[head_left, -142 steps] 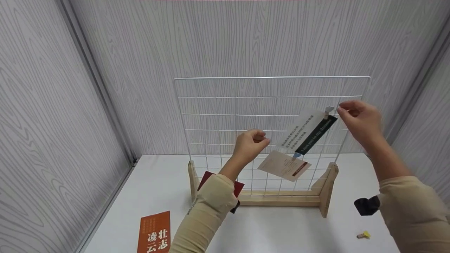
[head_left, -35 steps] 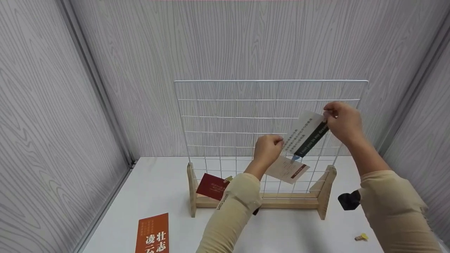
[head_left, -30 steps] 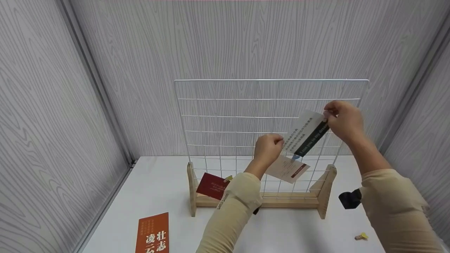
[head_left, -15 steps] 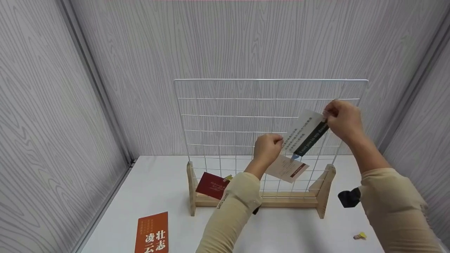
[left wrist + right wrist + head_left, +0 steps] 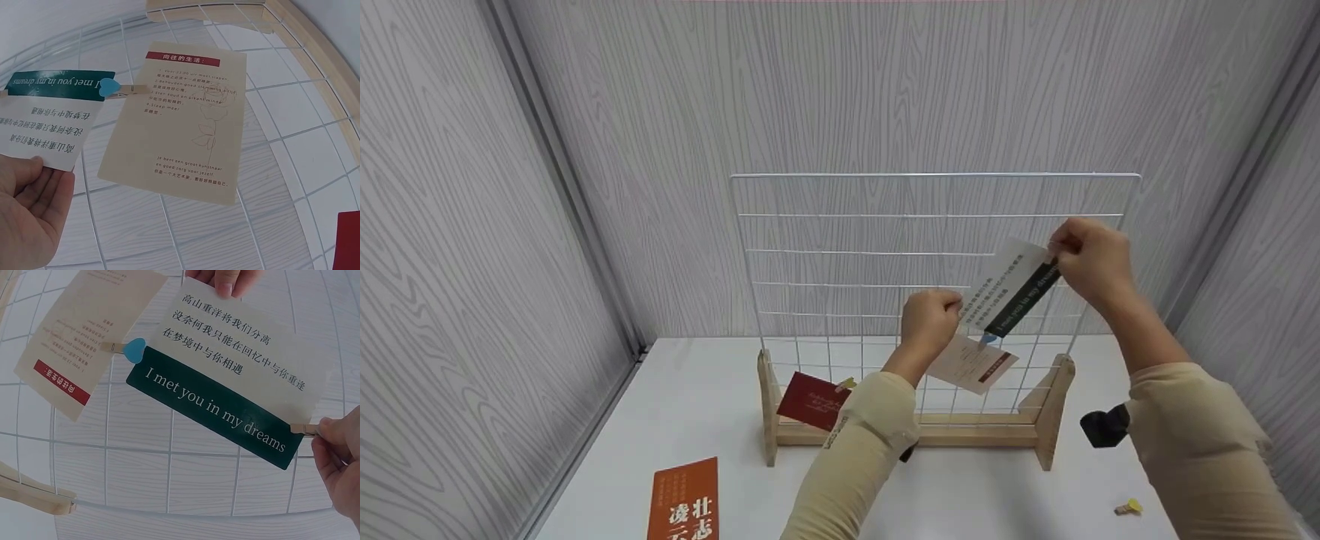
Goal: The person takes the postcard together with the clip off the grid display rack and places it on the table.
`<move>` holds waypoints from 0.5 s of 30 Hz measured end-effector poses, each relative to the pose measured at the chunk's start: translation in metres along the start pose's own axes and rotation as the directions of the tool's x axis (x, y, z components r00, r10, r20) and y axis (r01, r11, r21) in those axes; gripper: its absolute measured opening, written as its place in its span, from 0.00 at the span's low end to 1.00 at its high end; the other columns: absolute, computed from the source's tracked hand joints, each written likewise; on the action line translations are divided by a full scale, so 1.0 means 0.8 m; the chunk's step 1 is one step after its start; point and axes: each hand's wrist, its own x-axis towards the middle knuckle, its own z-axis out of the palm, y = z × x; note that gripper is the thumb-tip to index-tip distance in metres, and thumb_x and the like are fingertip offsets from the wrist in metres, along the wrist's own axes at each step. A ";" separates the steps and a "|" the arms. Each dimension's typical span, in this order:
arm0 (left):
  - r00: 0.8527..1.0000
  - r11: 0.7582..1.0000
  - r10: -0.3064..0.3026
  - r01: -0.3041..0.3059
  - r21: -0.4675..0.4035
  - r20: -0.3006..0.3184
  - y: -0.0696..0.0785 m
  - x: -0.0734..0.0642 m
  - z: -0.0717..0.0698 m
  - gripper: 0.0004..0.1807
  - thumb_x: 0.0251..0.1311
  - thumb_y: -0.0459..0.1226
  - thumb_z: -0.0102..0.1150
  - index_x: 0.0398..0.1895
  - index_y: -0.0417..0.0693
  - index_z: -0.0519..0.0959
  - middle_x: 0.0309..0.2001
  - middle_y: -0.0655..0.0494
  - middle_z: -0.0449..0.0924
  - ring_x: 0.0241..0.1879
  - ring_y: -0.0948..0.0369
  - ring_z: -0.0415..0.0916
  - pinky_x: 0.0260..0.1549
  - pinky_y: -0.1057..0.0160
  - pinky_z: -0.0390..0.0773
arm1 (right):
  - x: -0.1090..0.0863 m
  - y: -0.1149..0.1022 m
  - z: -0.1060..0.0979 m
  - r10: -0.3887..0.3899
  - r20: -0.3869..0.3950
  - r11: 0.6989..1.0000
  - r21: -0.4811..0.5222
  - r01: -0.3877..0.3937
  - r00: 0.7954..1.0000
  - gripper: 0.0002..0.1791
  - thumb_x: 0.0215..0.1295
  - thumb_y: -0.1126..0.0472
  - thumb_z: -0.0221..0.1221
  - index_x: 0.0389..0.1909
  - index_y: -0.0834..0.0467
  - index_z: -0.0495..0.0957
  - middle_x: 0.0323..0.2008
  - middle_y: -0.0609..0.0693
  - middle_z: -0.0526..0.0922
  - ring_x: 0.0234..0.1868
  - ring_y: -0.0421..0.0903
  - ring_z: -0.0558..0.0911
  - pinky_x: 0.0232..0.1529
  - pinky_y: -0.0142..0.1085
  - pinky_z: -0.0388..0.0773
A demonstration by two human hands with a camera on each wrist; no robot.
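Right wrist view: our right hand [image 5: 340, 467] pinches a wooden clip [image 5: 298, 429] at one corner of the green-and-white card [image 5: 211, 405], before the wire grid [image 5: 936, 175]; our left hand [image 5: 931, 322] pinches its white edge. We'd best support the card flat, working the clip gently.

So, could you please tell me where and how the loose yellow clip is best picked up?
I'd take the yellow clip by its wooden part, pinching across its long sides from above: it lies low on the table, roughly sideways, yellow end to the right, with nothing touching it. The right hand is on that side, but it holds another clip.
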 end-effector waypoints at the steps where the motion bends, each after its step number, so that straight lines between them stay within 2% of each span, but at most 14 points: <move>1: 1.000 1.000 0.005 -0.005 0.008 -0.004 0.000 0.000 0.000 0.06 0.51 0.33 0.55 0.30 0.46 0.82 0.30 0.58 0.80 0.29 0.66 0.76 0.28 0.73 0.72 | 0.000 0.001 0.001 -0.004 -0.008 1.000 -0.001 0.004 1.000 0.08 0.46 0.78 0.49 0.19 0.65 0.73 0.22 0.56 0.74 0.23 0.45 0.68 0.20 0.26 0.60; 8: 0.999 0.998 0.030 -0.028 0.052 -0.035 0.001 -0.001 0.002 0.06 0.52 0.34 0.55 0.29 0.47 0.82 0.28 0.58 0.80 0.28 0.66 0.75 0.27 0.73 0.72 | 0.000 0.001 0.001 0.004 -0.024 1.000 -0.006 -0.004 1.000 0.07 0.46 0.78 0.50 0.19 0.65 0.73 0.23 0.56 0.74 0.23 0.45 0.68 0.20 0.27 0.61; 15: 0.998 0.999 0.036 -0.035 0.010 -0.046 0.001 -0.005 0.003 0.06 0.53 0.33 0.54 0.28 0.45 0.81 0.26 0.57 0.79 0.25 0.67 0.74 0.24 0.74 0.71 | -0.001 0.000 -0.003 -0.028 -0.041 0.999 -0.027 0.026 0.999 0.07 0.46 0.78 0.49 0.18 0.66 0.73 0.22 0.56 0.74 0.23 0.46 0.67 0.22 0.30 0.60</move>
